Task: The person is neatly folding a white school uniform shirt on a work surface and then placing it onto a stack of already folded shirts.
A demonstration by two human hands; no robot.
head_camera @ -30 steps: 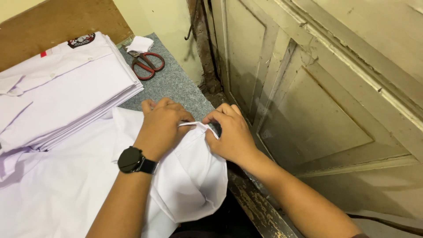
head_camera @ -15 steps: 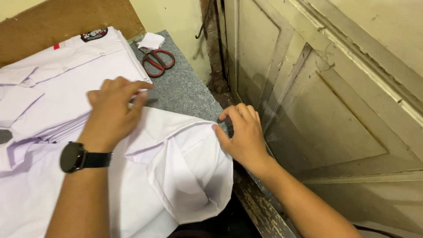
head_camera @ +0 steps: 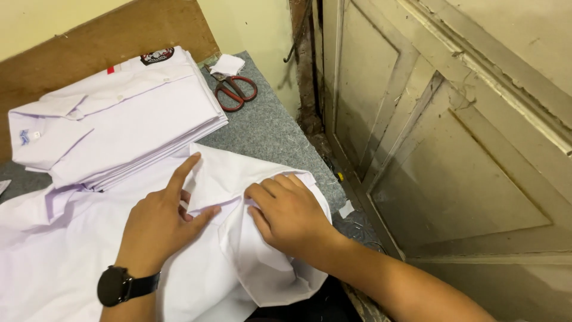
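At lower centre of the frame, the left hand [head_camera: 162, 222] presses flat, fingers spread, on a white shirt [head_camera: 250, 271] draped over the grey table [head_camera: 268, 128] edge; the right hand [head_camera: 289, 214] pinches its fabric fold. Folded shirts [head_camera: 119, 119] and red scissors [head_camera: 235, 90] lie upper left.

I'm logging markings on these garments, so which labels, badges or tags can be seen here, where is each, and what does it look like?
Round badge: far end of the folded shirt stack, dark with red and white.
Small red tag: beside the badge on the top shirt, a short red strip.
Collar label: inside the top shirt's collar at the left, white with blue marks.
No packages, signs or screens.
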